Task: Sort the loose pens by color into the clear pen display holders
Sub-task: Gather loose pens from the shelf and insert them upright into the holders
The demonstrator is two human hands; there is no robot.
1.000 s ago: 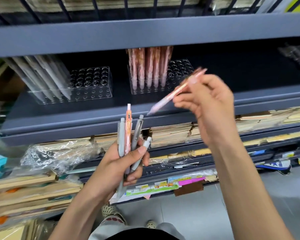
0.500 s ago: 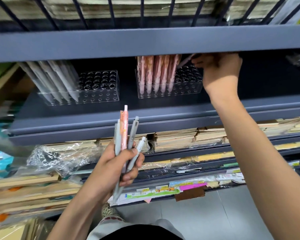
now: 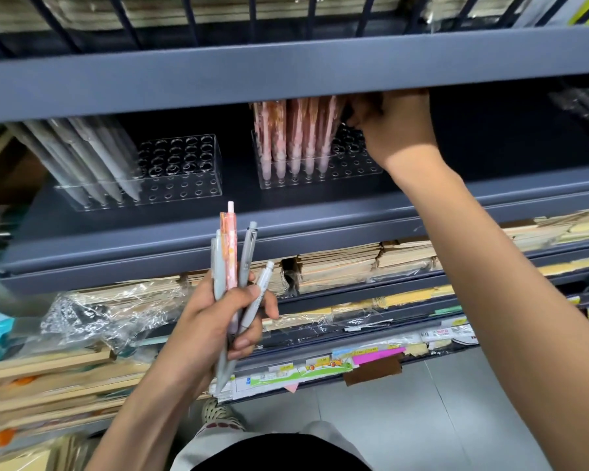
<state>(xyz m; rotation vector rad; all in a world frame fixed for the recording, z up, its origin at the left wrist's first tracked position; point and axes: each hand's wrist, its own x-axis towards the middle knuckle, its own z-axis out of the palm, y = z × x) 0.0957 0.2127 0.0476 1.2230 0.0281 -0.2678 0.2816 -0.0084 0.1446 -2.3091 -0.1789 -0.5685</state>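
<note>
My left hand (image 3: 218,321) grips a bundle of loose pens (image 3: 249,253) upright below the shelf: several grey ones and one pink-orange pen (image 3: 231,246). My right hand (image 3: 395,127) reaches into the shelf, its curled fingers at the tops of the pink pens (image 3: 296,137) standing in the right clear holder (image 3: 354,168). It pinches a pink pen at the right end of that row; the upper shelf's edge hides the fingertips. The left clear holder (image 3: 184,171) has grey pens (image 3: 82,158) leaning in its left half.
The upper shelf's front edge (image 3: 286,73) hangs low over both holders. Both holders have open holes on their right sides. Plastic-wrapped paper stacks (image 3: 337,266) fill the shelves below. Grey floor (image 3: 422,419) lies at the bottom right.
My right hand carried a pink pen from mid-air up into the shelf and now sits lower at the pink pens' tops. My left hand kept its bundle almost still.
</note>
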